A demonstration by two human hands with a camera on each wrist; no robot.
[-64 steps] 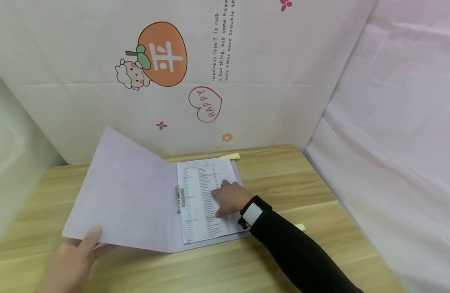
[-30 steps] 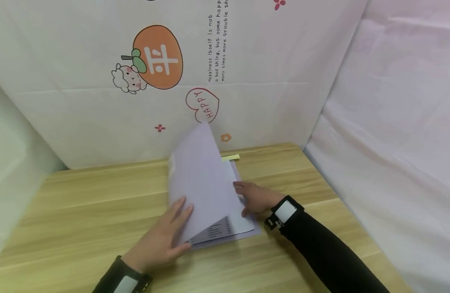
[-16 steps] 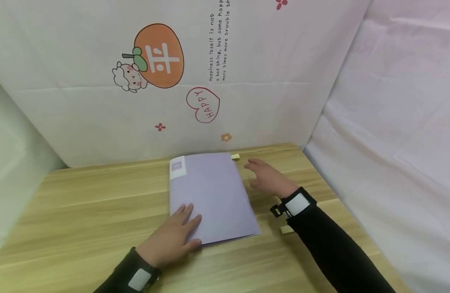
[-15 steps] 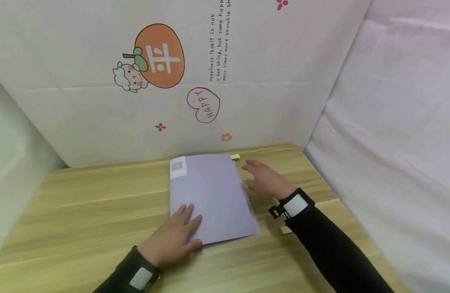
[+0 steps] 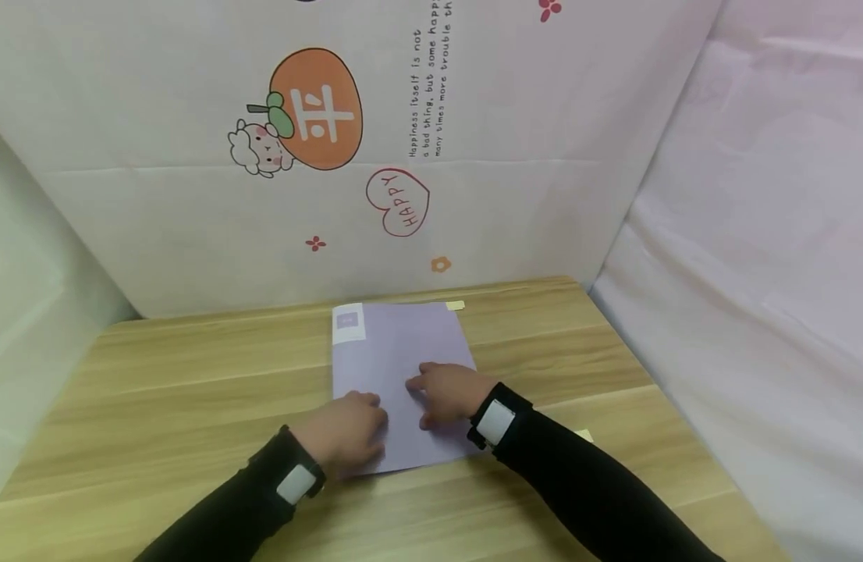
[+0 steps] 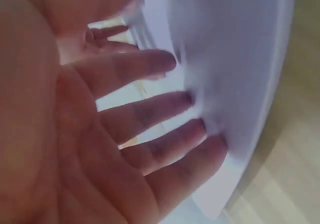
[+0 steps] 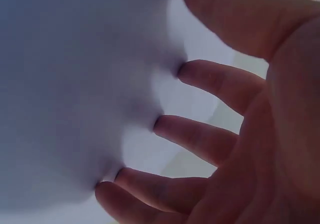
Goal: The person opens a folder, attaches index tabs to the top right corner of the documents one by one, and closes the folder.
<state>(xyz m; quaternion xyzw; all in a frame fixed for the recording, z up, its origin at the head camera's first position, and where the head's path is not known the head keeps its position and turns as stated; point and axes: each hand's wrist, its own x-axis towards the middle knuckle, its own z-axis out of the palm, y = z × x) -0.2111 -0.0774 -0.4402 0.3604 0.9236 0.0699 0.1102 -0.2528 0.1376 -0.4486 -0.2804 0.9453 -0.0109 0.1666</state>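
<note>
A pale purple folder (image 5: 403, 336) lies closed on the wooden table, a white label with a small purple square at its upper left corner. My left hand (image 5: 343, 429) rests its fingertips on the lower left of the cover, near the spine. Further right, my right hand (image 5: 449, 393) presses spread fingertips on the middle of the cover. In the left wrist view the fingers (image 6: 145, 114) are fairly straight and touch the purple surface. The right wrist view shows the fingers (image 7: 200, 139) spread with their tips against the cover. The papers inside are hidden.
A yellow strip (image 5: 456, 306) sticks out at the folder's top right corner. Another yellow strip (image 5: 584, 435) shows behind the right sleeve on the table (image 5: 193, 406). A white printed cloth (image 5: 502, 218) hangs right behind the table's back edge, with plain cloth at both sides.
The left hand swung the folder's cover over to the right and closed it on the papers. The right hand came off the papers, moved aside, then came down on the cover.
</note>
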